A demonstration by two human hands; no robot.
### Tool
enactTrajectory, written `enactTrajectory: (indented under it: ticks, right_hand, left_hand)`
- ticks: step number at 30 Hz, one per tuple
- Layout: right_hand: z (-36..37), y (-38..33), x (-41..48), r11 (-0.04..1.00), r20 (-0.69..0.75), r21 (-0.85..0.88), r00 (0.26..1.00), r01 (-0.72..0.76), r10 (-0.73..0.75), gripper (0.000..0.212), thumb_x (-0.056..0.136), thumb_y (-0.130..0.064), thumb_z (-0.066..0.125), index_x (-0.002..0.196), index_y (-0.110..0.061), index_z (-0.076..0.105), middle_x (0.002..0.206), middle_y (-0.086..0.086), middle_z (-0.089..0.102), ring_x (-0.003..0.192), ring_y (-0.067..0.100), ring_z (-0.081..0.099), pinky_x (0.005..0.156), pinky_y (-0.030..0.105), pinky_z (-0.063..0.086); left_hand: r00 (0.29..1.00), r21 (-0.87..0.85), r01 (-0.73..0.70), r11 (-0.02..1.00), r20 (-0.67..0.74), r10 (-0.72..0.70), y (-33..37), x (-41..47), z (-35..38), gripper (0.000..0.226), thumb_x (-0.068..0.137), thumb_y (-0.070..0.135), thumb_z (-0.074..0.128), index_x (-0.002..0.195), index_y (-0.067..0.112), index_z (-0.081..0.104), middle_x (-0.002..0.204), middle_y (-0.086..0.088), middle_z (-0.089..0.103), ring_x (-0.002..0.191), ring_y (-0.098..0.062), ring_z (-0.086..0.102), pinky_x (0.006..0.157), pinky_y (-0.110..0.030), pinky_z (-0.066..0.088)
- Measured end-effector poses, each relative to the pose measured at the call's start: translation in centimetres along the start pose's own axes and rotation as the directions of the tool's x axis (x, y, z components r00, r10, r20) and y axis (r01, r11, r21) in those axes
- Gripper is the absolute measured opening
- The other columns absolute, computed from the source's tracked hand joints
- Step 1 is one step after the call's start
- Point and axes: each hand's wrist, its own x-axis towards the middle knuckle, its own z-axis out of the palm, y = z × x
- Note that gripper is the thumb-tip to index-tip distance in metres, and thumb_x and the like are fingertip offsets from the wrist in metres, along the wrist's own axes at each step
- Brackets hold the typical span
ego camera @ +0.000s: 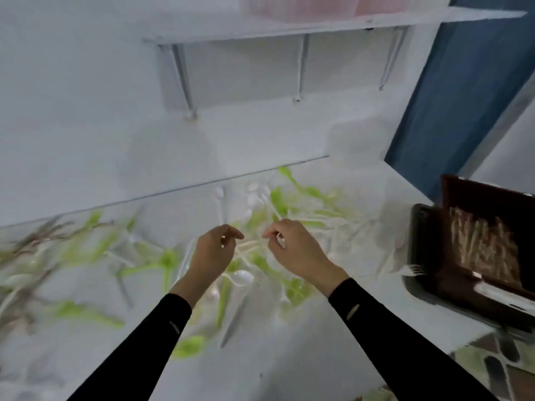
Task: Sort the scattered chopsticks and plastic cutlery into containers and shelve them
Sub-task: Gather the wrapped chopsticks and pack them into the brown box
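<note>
Above scattered cutlery: left hand, right hand curled; grip unclear through blur.

Long black sleeves, smooth and close-fitting, cover both arms to the wrists; the left sleeve bears a small pale slanted dash near its cuff; the right sleeve bears a matching dash; the left hand and right hand are bare.

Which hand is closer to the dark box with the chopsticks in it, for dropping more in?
The right hand. The dark box lies off to the right, on that hand's side. The left hand is farther from it and would probably have to reach across the right hand.
</note>
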Motion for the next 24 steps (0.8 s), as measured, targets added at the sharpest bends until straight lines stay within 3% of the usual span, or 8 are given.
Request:
enactTrajectory:
  ticks: [4, 7, 12, 17, 21, 24]
  right_hand:
    - [7.6, -6.1, 1.6, 0.997, 0.166, 0.028, 0.983, 0.068, -0.072, 0.021, 0.085, -0.024, 0.051, 0.093, -0.02, 0.07, 0.092, -0.004, 0.066, 0.092, 0.022, 0.058, 0.081, 0.035, 0.049]
    - [13.1, -10.8, 2.1, 0.99, 0.24, 0.055, 0.961, 0.127, -0.136, 0.019, 0.087, -0.019, 0.055, 0.095, -0.019, 0.072, 0.091, -0.004, 0.064, 0.092, 0.022, 0.059, 0.082, 0.037, 0.05]
    - [21.2, -18.1, 2.2, 0.978, 0.396, 0.089, 0.894, 0.19, -0.21, 0.018, 0.092, -0.017, 0.056, 0.1, -0.02, 0.072, 0.102, -0.005, 0.067, 0.101, 0.015, 0.056, 0.088, 0.034, 0.049]
    - [27.6, -22.9, 1.4, 0.959, 0.501, 0.048, 0.824, 0.278, -0.264, 0.019, 0.093, -0.018, 0.054, 0.101, -0.019, 0.071, 0.104, -0.001, 0.065, 0.105, 0.018, 0.054, 0.086, 0.034, 0.048]
    - [31.4, -25.5, 1.1, 0.927, 0.576, -0.007, 0.76, 0.374, -0.302, 0.032, 0.099, -0.012, 0.044, 0.121, -0.018, 0.066, 0.12, -0.002, 0.057, 0.115, 0.016, 0.046, 0.091, 0.034, 0.047]
    - [33.4, -26.2, 1.8, 0.897, 0.569, -0.067, 0.755, 0.437, -0.326, 0.034, 0.099, -0.014, 0.042, 0.128, -0.019, 0.06, 0.123, -0.001, 0.053, 0.117, 0.018, 0.044, 0.087, 0.036, 0.048]
  left_hand:
    - [0.985, 0.071, 0.097, 0.993, -0.152, -0.086, -7.5, -3.8, -8.8, 0.052, 0.082, -0.007, 0.055, 0.074, 0.044, 0.06, 0.09, 0.007, 0.067, 0.079, -0.013, 0.062, 0.079, -0.025, 0.047]
    - [0.963, 0.092, 0.181, 0.979, -0.218, -0.158, -12.0, -7.2, -15.1, 0.049, 0.083, -0.007, 0.056, 0.074, 0.041, 0.061, 0.087, 0.016, 0.065, 0.078, -0.003, 0.059, 0.075, -0.01, 0.04]
    - [0.916, 0.115, 0.301, 0.947, -0.311, -0.254, -18.7, -12.8, -23.4, 0.047, 0.083, -0.006, 0.054, 0.074, 0.04, 0.061, 0.087, 0.013, 0.067, 0.078, -0.001, 0.058, 0.074, -0.02, 0.043]
    - [0.881, 0.148, 0.353, 0.924, -0.383, -0.276, -23.2, -17.5, -28.3, 0.038, 0.081, -0.008, 0.058, 0.078, 0.029, 0.065, 0.084, 0.015, 0.064, 0.071, 0.008, 0.058, 0.068, 0.0, 0.036]
    - [0.88, 0.151, 0.352, 0.924, -0.389, -0.272, -26.1, -19.6, -31.2, 0.033, 0.085, -0.003, 0.061, 0.085, 0.029, 0.067, 0.092, 0.009, 0.067, 0.075, -0.002, 0.058, 0.072, -0.009, 0.043]
    - [0.884, 0.158, 0.352, 0.922, -0.381, -0.272, -27.6, -20.3, -32.8, 0.03, 0.086, -0.001, 0.063, 0.086, 0.029, 0.066, 0.091, 0.012, 0.068, 0.076, -0.004, 0.059, 0.067, -0.004, 0.04]
